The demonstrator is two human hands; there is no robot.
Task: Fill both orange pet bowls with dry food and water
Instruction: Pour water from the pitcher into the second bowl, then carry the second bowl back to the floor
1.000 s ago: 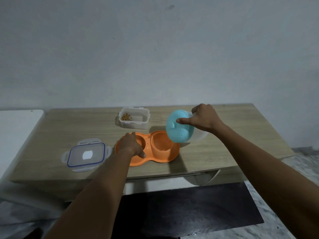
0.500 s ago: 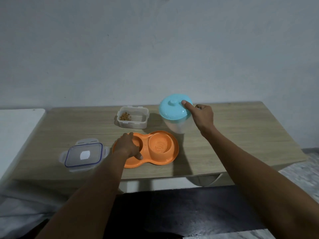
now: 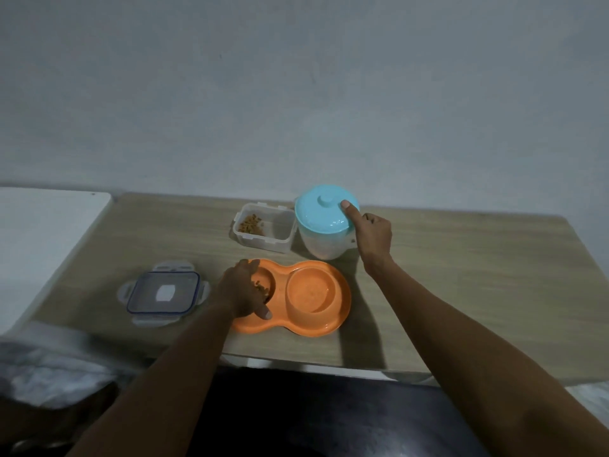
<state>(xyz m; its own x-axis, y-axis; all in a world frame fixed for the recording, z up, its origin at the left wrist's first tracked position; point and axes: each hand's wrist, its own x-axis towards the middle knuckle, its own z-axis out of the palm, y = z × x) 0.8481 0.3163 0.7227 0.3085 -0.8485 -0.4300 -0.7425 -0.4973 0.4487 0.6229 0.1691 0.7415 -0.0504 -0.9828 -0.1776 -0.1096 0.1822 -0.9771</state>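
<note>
An orange double pet bowl lies near the table's front edge. Its right bowl holds water with a glint on it. Its left bowl holds brown dry food, partly hidden under my left hand, which grips the bowl's left rim. A white jug with a blue lid stands upright behind the bowls. My right hand holds the jug at its right side, thumb pressed on the lid. A clear food container with a little dry food stands left of the jug.
The container's clear lid with a blue seal lies flat to the left of the bowls. A white surface adjoins the wooden table on the left. A wall rises right behind the table.
The jug went from tilted over the right bowl to upright on the table behind the bowls, my right hand still on it. My left hand stayed on the bowl's left rim.
</note>
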